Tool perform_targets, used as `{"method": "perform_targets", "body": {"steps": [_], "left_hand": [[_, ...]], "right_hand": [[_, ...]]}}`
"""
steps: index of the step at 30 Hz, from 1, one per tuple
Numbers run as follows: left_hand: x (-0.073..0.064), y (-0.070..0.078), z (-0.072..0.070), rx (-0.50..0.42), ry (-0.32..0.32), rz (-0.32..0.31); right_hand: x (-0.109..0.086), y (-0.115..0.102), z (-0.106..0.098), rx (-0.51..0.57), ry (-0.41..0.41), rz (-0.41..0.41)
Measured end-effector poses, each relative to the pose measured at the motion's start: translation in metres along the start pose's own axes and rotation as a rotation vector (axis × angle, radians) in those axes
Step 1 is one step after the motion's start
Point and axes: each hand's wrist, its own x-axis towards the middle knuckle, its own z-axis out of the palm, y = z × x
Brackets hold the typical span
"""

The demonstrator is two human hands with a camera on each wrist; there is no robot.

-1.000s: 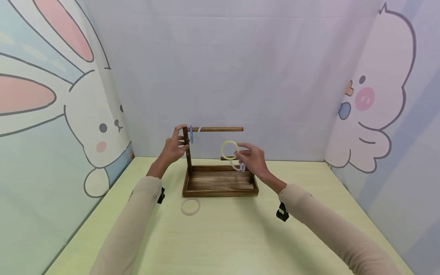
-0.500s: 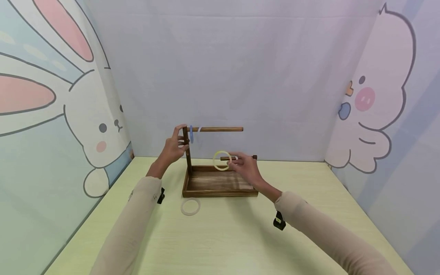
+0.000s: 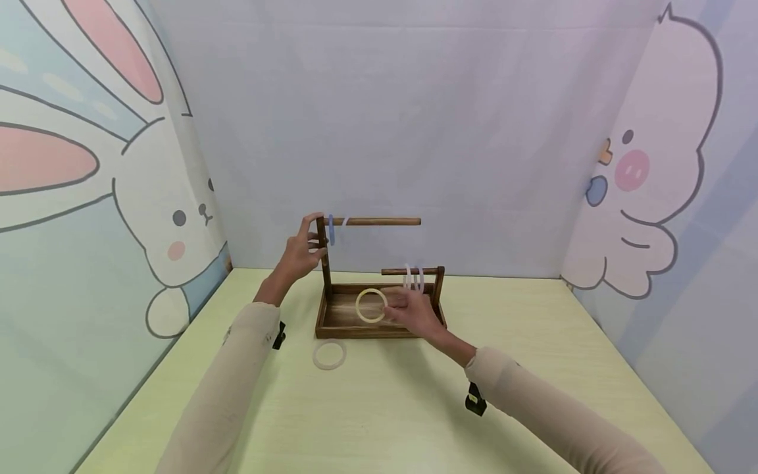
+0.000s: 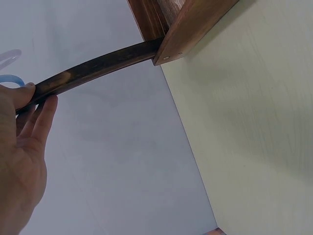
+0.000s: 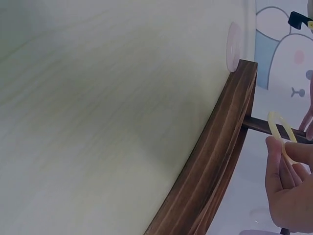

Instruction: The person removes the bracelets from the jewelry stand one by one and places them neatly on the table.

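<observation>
My left hand (image 3: 300, 255) grips the upper part of the tall left post (image 3: 326, 266) of a dark wooden rack; in the left wrist view thumb and fingers (image 4: 46, 115) close around that post. Between thumb and fingers my right hand (image 3: 413, 313) pinches a yellow ring (image 3: 358, 307), held over the rack's tray (image 3: 379, 333). A blue ring (image 3: 331, 230) and a pale ring (image 3: 346, 222) hang on the long upper bar (image 3: 385, 222). White and lilac rings (image 3: 421, 280) hang on the short lower bar (image 3: 392, 271), partly hidden behind my right hand.
A pale pinkish ring (image 3: 329, 355) lies flat on the light table (image 3: 367, 408), in front of the tray's left corner. Behind the rack hangs a plain pale backdrop (image 3: 403, 131). Side panels with a cartoon rabbit (image 3: 151, 224) and another cartoon animal (image 3: 663, 164) flank the table.
My right hand has carried the yellow ring down and left, away from the short lower bar, whose rings now show. The left hand has stayed on the post.
</observation>
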Motion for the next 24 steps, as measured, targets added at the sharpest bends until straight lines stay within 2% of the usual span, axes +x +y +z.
{"method": "perform_targets", "body": {"steps": [6, 13, 24], "left_hand": [[0.0, 0.0, 0.0, -0.01, 0.0, 0.007], [0.0, 0.001, 0.0, -0.012, -0.003, -0.001], [0.001, 0.002, 0.0, -0.003, 0.003, 0.009]], "right_hand": [[-0.005, 0.011, 0.013, -0.016, -0.055, 0.026], [-0.012, 0.019, 0.026, 0.07, -0.137, 0.074], [-0.018, 0.024, 0.035, 0.081, -0.181, 0.087]]}}
